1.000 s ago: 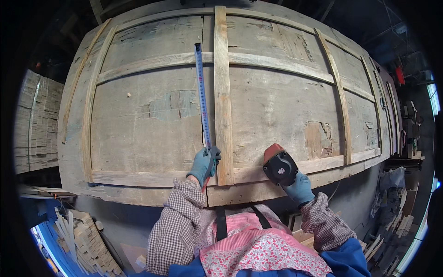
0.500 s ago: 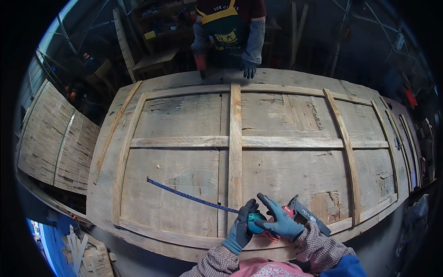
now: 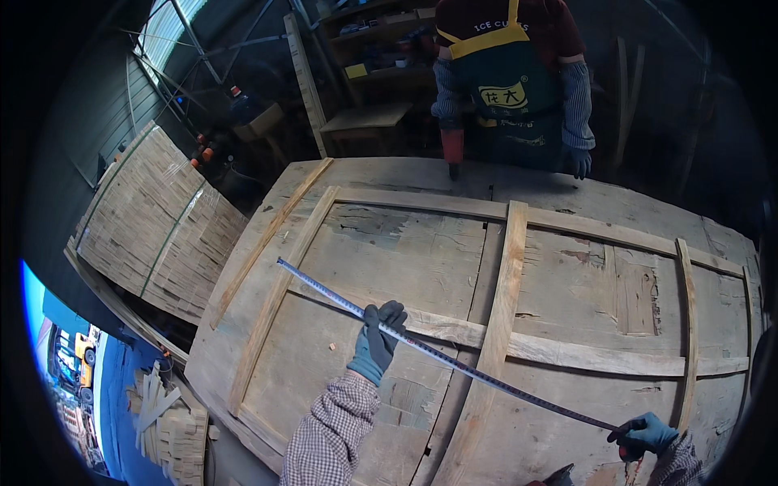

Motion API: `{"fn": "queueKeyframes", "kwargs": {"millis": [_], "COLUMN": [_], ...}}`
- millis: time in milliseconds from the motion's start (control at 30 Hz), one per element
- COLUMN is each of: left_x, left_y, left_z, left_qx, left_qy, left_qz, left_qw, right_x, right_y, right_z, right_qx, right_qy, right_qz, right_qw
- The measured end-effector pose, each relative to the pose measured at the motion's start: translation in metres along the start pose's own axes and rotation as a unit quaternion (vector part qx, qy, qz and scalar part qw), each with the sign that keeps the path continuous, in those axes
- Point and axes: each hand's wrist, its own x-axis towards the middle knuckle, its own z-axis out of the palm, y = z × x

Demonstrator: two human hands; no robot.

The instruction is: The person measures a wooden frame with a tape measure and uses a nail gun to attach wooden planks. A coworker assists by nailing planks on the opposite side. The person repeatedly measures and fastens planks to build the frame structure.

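A long tape measure blade (image 3: 478, 374) runs slantwise over the wooden frame (image 3: 501, 300), its free end above the left upright slat. My left hand (image 3: 378, 340), in a grey-and-blue glove, is closed around the blade partway along it. At the blade's other end, low on the right, my gloved right hand (image 3: 647, 432) is closed on the tape measure; the case is mostly hidden by the fingers. Flat slats make up the frame, one thick slat crossing its middle. Under it lie worn plywood sheets (image 3: 389, 231).
Across the table stands a person (image 3: 502, 89) in a green apron, one hand on a red tool (image 3: 452, 149). Part of a dark tool (image 3: 559, 476) shows at the bottom edge. A strapped stack of wood strips (image 3: 154, 223) stands at left, with scrap wood (image 3: 174, 429) below it.
The blade is drawn out much longer. My left hand has moved away from the case along the blade, my right hand to the right. The view has shifted and tilted.
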Motion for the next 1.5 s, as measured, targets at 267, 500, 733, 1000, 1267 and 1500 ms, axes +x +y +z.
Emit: {"fn": "queueKeyframes", "kwargs": {"millis": [267, 500, 733, 1000, 1267, 1500], "left_x": [0.118, 0.101, 0.093, 0.092, 0.095, 0.092], "left_y": [-0.033, -0.144, -0.156, -0.152, -0.154, -0.155], "left_z": [0.022, 0.038, 0.037, 0.037, 0.04, 0.04], "left_qx": [0.299, 0.764, 0.756, 0.765, 0.769, 0.77], "left_qy": [0.045, 0.092, 0.1, 0.099, 0.095, 0.097], "left_qz": [0.122, 0.308, 0.31, 0.293, 0.29, 0.294], "left_qw": [0.945, 0.56, 0.568, 0.565, 0.562, 0.558], "right_x": [0.021, 0.107, 0.173, 0.227, 0.26, 0.278], "right_y": [-0.025, -0.095, -0.125, -0.14, -0.148, -0.169], "right_z": [-0.093, -0.159, -0.23, -0.285, -0.309, -0.294], "right_qx": [0.0, -0.063, -0.544, -0.509, -0.511, -0.503], "right_qy": [0.17, 0.174, 0.097, 0.126, 0.131, 0.108], "right_qz": [-0.076, -0.093, -0.349, -0.359, -0.398, -0.399], "right_qw": [0.982, 0.978, 0.757, 0.772, 0.75, 0.759]}}
